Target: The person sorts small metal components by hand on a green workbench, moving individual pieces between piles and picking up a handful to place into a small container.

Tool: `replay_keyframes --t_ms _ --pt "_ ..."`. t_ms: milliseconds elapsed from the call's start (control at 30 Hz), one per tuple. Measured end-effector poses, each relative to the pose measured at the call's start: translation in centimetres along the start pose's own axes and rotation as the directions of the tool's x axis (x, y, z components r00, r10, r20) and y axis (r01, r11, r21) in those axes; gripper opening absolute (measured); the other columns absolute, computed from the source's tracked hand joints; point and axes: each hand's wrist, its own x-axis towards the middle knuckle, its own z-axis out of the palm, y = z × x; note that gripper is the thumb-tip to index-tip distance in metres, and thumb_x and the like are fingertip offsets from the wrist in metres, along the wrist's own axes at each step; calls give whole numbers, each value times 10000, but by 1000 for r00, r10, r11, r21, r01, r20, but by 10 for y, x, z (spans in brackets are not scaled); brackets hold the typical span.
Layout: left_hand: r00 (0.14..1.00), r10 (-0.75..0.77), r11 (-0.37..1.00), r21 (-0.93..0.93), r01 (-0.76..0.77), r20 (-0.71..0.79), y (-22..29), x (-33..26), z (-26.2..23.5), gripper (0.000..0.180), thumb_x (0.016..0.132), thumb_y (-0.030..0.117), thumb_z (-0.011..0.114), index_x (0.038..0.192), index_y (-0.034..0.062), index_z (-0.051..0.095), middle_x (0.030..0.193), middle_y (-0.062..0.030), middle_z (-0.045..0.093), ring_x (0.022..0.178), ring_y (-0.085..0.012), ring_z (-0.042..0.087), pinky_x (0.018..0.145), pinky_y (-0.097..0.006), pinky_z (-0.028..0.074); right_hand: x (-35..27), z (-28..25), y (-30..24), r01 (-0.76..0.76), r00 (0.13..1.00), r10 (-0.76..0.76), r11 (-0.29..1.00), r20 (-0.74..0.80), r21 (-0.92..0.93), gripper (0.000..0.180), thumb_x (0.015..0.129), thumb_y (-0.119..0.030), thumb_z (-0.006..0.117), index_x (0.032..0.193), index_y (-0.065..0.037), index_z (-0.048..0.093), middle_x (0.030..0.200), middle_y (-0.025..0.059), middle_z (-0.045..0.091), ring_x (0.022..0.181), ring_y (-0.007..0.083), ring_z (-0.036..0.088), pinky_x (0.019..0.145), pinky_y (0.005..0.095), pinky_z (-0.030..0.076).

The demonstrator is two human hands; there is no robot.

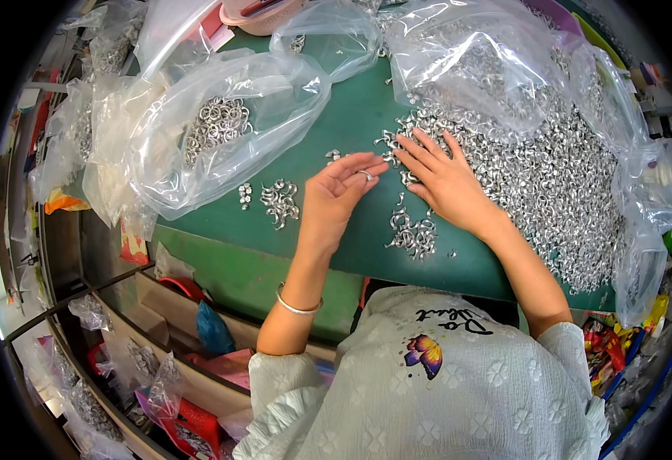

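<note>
On the green table, a wide heap of small curved silver metal pieces (558, 192) spreads to the right. My right hand (445, 180) lies palm down over the heap's left edge, fingers stretched out and apart. Left of it my left hand (341, 192) is raised with its fingers curled together. A silver curve shows at those fingers; whether it is a held piece or a worn ring, I cannot tell. A small pile of curved pieces (279, 202) sits left of my left hand. Another small pile (414, 233) lies between my forearms, nearer me.
A clear plastic bag (286, 103) with silver rings (219, 126) lies at the left. More clear plastic (474, 65) covers the heap's far part. A few tiny silver bits (245, 196) lie near the left pile. Below the table's left edge are open compartments (175, 322) with bags.
</note>
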Motion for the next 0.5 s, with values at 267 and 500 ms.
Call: replay_keyframes --t_ms 267,500 --pt "999 -42 999 7 42 -30 -13 -13 7 270 908 -42 586 1170 -104 566 1103 -205 661 1033 -255 665 882 -289 546 -23 -20 -9 -57 967 131 948 -219 313 234 799 -70 694 1027 -64 643 998 55 618 964 257 556 847 383 392" --pt "997 -77 997 28 77 7 -13 -25 28 198 916 -35 589 1097 -114 599 988 -176 687 905 -201 695 778 -259 582 -22 -19 -36 -36 955 184 850 -233 526 163 768 -68 736 916 -60 668 929 55 622 902 237 561 813 341 400"
